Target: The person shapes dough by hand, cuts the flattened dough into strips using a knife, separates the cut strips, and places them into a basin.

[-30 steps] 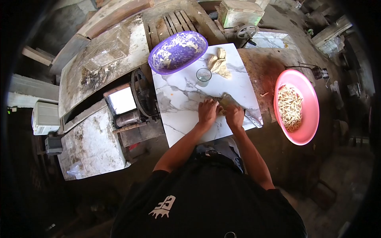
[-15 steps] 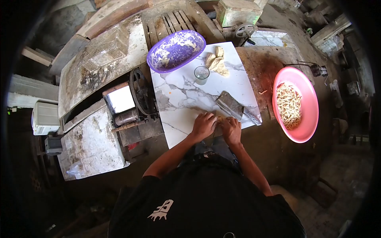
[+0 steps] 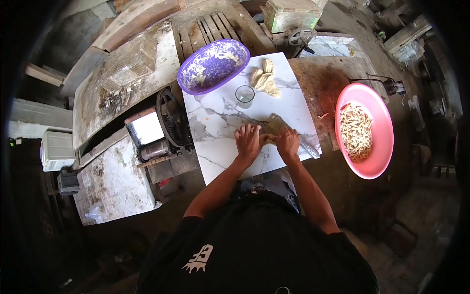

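Note:
A short strip of pale dough (image 3: 267, 138) lies on the marble-patterned board, between my two hands. My left hand (image 3: 248, 142) is curled over its left end, palm down. Over the right end, my right hand (image 3: 288, 142) presses with its fingers bent. Both palms hide the ends of the strip. Just beyond my right hand is a wide flat cleaver blade (image 3: 278, 122), partly covered by that hand; its handle (image 3: 309, 150) points to the board's right edge. Farther back are a drinking glass (image 3: 245, 96) and a larger lump of dough (image 3: 266, 81).
A purple basin (image 3: 214, 87) smeared with dough stands at the board's back left. To the right, a pink basin (image 3: 382, 132) holds many small dough strips (image 3: 356, 131). A machine with a large wheel (image 3: 172, 117) stands left of the marble-patterned board (image 3: 215, 147).
Both hands have moved forward on the board and a little apart. More of the dough strip shows between them, and my right hand now covers more of the cleaver blade.

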Tool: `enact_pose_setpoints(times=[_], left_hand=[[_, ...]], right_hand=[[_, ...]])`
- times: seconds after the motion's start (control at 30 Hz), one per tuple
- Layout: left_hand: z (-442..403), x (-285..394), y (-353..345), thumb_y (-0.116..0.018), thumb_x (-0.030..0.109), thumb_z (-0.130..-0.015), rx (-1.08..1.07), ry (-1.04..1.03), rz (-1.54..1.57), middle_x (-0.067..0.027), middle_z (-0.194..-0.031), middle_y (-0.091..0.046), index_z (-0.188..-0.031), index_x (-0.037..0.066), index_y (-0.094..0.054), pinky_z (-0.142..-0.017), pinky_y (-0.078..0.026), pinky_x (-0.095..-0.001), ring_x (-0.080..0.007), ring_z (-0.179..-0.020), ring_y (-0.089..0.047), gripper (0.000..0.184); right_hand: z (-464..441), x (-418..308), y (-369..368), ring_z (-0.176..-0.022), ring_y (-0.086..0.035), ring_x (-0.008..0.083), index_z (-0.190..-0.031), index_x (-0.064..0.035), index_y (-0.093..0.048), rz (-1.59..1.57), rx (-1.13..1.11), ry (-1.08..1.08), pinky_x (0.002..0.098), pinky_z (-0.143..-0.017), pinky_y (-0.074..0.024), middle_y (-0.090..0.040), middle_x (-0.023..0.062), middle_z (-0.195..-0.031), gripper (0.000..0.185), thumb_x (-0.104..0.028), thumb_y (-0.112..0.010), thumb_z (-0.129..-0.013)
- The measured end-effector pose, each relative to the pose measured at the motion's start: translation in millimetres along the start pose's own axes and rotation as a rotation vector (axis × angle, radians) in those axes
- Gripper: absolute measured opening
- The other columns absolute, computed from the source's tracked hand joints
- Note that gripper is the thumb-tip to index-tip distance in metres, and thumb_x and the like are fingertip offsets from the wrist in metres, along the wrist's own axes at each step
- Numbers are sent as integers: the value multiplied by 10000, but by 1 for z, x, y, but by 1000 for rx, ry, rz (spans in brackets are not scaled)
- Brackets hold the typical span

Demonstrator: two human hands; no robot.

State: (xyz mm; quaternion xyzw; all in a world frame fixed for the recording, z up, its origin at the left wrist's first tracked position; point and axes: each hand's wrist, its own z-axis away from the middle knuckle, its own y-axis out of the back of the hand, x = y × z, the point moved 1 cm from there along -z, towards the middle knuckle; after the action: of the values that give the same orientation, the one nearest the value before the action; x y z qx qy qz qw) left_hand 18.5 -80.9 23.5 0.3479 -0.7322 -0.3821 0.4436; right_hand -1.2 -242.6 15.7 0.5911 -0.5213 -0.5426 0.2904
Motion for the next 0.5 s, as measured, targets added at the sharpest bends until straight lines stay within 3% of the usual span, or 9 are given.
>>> enact_pose_setpoints(times=[0.17,0.23,0.33,0.37,0.47,0.5], left_hand=[[-7,4,-9,-618,346,-877,-167,41,43,-109,-989,-624,-903,116,-651,-825,-379,-427,-278,-998,-557,234],[-2,5,-8,-606,332,-883,-154,63,82,-121,-975,-631,-908,105,-661,-803,-409,-433,-288,-969,-579,235],[9,10,3,-599,299,-883,-135,86,161,-131,-958,-637,-947,90,-670,-774,-462,-437,-308,-917,-610,230],[14,13,8,-604,281,-877,-127,89,203,-131,-954,-636,-982,86,-670,-767,-485,-436,-317,-895,-619,231],[23,17,23,-625,248,-856,-221,106,323,-137,-930,-634,-1040,74,-661,-782,-498,-429,-327,-877,-622,256],[27,13,16,-646,259,-853,-330,125,292,-156,-977,-648,-1114,91,-641,-808,-499,-438,-350,-943,-619,311]], right_hand=[[6,-18,9,-840,-589,342,-838,-78,-611,-30,-12,134,462,-735,-459,-636,117,-852,66,-130,-620,-799],[20,-26,19,-835,-582,347,-908,-64,-636,-54,-8,170,465,-734,-459,-639,124,-910,128,-71,-531,-836],[44,-32,27,-831,-579,343,-999,-47,-651,-87,14,161,462,-739,-458,-634,137,-905,209,-64,-514,-842],[52,-27,26,-850,-585,336,-1075,-53,-652,-89,-109,121,446,-757,-461,-632,145,-912,270,-51,-529,-835],[66,-18,23,-853,-584,331,-1055,-43,-653,-229,-215,67,440,-769,-460,-627,144,-905,256,-53,-603,-804],[68,-19,28,-853,-584,331,-1055,-43,-653,-231,-217,67,440,-769,-460,-627,144,-905,256,-53,-603,-804]])
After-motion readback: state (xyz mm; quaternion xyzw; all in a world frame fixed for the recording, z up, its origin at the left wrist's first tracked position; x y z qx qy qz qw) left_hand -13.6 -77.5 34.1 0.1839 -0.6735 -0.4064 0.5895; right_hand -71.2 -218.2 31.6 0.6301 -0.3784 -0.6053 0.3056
